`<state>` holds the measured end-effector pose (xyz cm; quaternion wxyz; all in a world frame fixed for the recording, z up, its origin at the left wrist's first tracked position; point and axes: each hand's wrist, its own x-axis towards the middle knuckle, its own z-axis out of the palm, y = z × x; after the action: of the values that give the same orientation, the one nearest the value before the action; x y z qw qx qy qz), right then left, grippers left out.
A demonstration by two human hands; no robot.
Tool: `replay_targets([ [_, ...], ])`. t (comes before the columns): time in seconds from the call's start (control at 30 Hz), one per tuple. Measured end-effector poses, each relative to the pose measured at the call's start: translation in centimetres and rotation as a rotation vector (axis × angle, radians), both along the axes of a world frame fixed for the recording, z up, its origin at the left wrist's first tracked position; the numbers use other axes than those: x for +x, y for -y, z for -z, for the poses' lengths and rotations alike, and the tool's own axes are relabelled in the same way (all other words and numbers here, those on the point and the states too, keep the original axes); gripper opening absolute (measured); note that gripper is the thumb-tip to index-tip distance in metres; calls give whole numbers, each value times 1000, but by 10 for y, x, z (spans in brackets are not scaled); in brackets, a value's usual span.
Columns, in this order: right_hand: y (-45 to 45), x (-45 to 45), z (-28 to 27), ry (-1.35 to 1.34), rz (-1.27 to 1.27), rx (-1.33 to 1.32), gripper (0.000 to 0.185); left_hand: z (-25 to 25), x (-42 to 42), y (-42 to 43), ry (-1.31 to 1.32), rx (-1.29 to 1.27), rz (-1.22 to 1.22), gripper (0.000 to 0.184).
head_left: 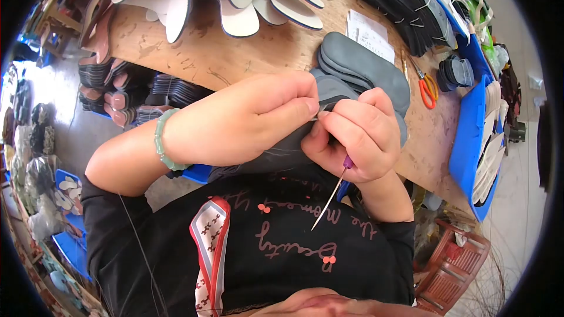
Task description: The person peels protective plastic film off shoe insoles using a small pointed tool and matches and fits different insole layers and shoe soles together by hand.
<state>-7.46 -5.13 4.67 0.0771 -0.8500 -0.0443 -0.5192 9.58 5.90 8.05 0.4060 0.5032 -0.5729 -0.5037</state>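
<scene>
My left hand, with a green bead bracelet at the wrist, is closed in a pinch; what lies between its fingertips is too small to make out. Its fingertips meet those of my right hand just above some dark grey material. Curled in the right fingers is an awl with a purple handle, its thin metal shaft pointing down toward the black shirt. Beyond the hands lies a stack of dark grey insole-shaped pieces, partly hidden by the fingers.
White insole shapes cover the wooden table's far edge. Bundled dark pieces, a paper and orange-handled scissors lie at the right. A blue bin holds pale pieces. A red-brown chair stands lower right.
</scene>
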Motion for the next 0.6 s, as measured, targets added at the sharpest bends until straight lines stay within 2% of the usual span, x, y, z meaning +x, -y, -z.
replay_targets([
  [0.2, 0, -2, 1, -22, 26, 8, 26, -1, 0, 0, 32, -9, -19, 15],
  [0.27, -2, -2, -4, -53, 55, 33, 25, 0, -3, -2, 120, -112, -89, 13],
  [0.37, -19, -7, -18, -209, 158, 308, 20, -5, -11, -8, 271, -224, -185, 9],
  [0.47, -34, -12, -35, -360, 197, 720, 18, -6, -20, -13, 410, -336, -250, 8],
  [0.6, -40, -17, -17, -310, 32, 936, 11, -5, -29, -21, 600, -354, -277, 9],
])
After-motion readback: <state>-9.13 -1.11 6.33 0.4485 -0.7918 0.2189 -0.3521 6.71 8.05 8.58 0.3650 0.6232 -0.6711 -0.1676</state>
